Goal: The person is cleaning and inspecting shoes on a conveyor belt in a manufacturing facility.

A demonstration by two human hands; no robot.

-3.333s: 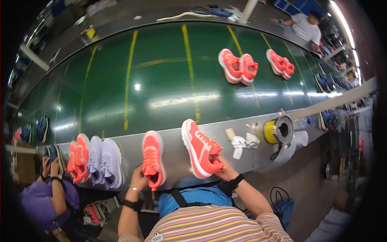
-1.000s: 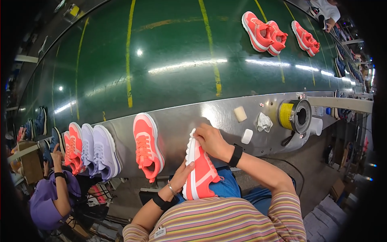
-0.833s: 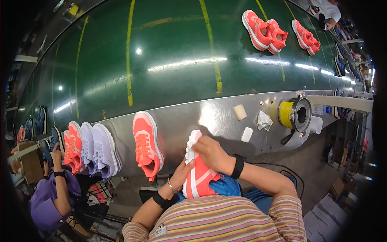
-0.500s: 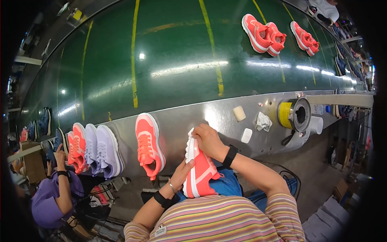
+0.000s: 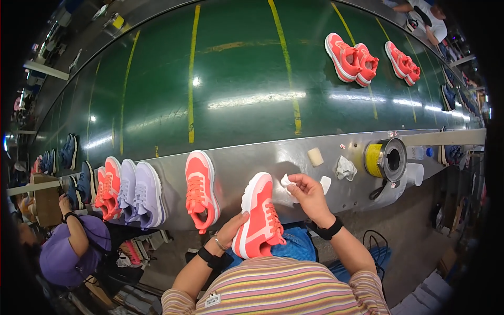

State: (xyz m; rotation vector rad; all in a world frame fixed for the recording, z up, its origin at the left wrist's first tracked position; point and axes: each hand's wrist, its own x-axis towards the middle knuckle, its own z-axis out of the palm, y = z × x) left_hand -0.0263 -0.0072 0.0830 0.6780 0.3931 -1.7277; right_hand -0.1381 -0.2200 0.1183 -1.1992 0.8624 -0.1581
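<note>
Gripping a coral shoe (image 5: 260, 215), the left hand (image 5: 230, 231) hides its heel.

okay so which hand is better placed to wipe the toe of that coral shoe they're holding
Probably the right hand: it pinches a small white cloth right beside the toe of the coral shoe. The left hand is occupied, gripping the shoe's side near the heel to steady it.

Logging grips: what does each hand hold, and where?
Left hand grips the coral shoe by its heel end; right hand pinches a white cloth at the toe.
</note>
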